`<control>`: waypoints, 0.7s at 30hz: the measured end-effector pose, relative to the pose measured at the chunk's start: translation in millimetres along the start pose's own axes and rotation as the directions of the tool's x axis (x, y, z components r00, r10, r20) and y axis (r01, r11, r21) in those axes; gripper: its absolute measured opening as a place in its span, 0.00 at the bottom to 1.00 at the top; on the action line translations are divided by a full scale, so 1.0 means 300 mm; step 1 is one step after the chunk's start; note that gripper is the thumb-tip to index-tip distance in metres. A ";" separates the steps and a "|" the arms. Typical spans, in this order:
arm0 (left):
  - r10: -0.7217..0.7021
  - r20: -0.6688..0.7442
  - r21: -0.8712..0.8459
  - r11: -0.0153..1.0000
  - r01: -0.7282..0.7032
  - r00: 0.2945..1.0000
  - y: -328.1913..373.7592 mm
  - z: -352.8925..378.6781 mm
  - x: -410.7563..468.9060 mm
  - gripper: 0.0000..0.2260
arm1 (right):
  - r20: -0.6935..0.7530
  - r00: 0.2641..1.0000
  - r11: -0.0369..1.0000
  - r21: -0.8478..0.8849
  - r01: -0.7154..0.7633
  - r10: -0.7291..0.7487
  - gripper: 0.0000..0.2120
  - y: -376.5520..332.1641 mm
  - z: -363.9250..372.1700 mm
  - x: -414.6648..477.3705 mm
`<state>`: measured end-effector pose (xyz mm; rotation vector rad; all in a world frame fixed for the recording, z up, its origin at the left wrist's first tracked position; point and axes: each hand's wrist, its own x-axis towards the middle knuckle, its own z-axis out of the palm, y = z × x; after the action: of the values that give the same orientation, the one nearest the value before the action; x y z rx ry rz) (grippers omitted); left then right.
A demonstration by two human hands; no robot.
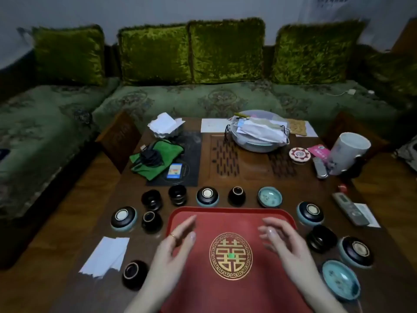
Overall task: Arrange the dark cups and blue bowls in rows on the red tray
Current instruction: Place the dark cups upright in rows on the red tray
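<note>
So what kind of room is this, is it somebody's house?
Most likely a living room in a home: a long green sofa with shiny green cushions stands behind a wooden table, and a remote control lies on the table's right side.

You face a green patterned sofa (203,98) that runs the full width and turns along your left side. Four olive velvet cushions (225,50) lean on its back. Pale grey wall (135,10) behind. Dark wooden table (252,170) in front of you, slatted panel in its top. Two carved wooden backs (119,136) stand at its far corners. Light dim, cool.
</note>
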<state>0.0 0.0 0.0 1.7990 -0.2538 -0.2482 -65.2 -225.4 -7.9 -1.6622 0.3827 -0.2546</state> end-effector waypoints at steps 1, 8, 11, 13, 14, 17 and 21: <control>0.012 0.007 0.019 1.000 -0.012 1.000 -0.055 0.023 -0.001 0.16 | 0.004 1.000 1.000 -0.019 0.022 -0.022 0.07 0.055 0.015 -0.001; 0.106 0.084 0.219 0.968 -0.122 0.991 -0.383 0.150 0.046 0.15 | 0.079 0.987 0.977 -0.151 0.150 -0.139 0.09 0.370 0.074 0.059; 0.139 0.104 0.276 0.947 -0.163 0.985 -0.449 0.176 0.074 0.17 | 0.114 0.975 0.948 -0.240 0.212 -0.189 0.10 0.432 0.086 0.094; 0.174 0.131 0.309 0.928 -0.207 0.976 -0.488 0.194 0.075 0.22 | 0.144 0.962 0.920 -0.289 0.266 -0.233 0.11 0.466 0.101 0.099; 0.181 0.137 0.327 0.920 -0.217 0.974 -0.502 0.199 0.084 0.22 | 0.148 0.958 0.909 -0.306 0.281 -0.246 0.11 0.477 0.104 0.106; 0.222 0.142 0.366 0.894 -0.259 0.965 -0.525 0.206 0.081 0.22 | 0.161 0.940 0.877 -0.343 0.338 -0.299 0.11 0.497 0.120 0.100; 0.253 0.117 0.387 0.879 -0.279 0.960 -0.516 0.177 0.045 0.22 | 0.170 0.930 0.858 -0.360 0.367 -0.326 0.12 0.483 0.135 0.061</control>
<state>3.0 -16.6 -163.3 2.1345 -0.6314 -0.0568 -47.5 -209.5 -157.6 -2.1277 0.0460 -0.3776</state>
